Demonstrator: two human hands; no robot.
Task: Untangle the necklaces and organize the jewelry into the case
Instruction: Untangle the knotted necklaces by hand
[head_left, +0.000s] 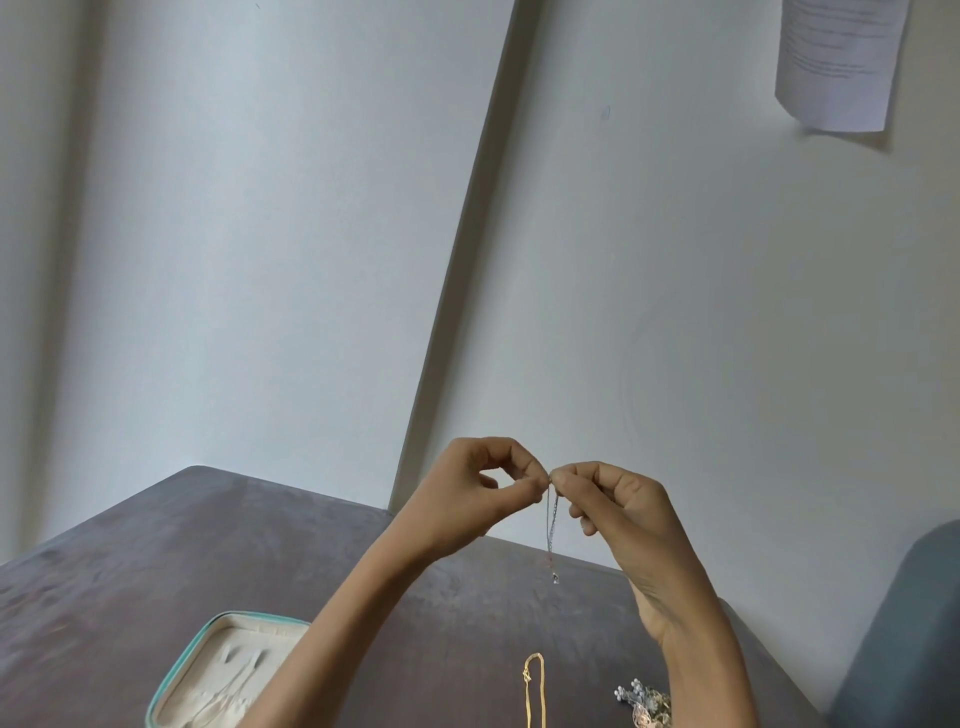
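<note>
Ahead of you, a dark brown worktop (156, 561) with a mottled surface runs back into the corner, its far corner rounded. Pale walls (260, 234) rise behind it and meet along a slanted seam. Up at your top right, a printed sheet of paper (839, 62) hangs on the wall, its lower edge curling. A grey-blue cushioned edge (909, 623) sits at your right.
</note>
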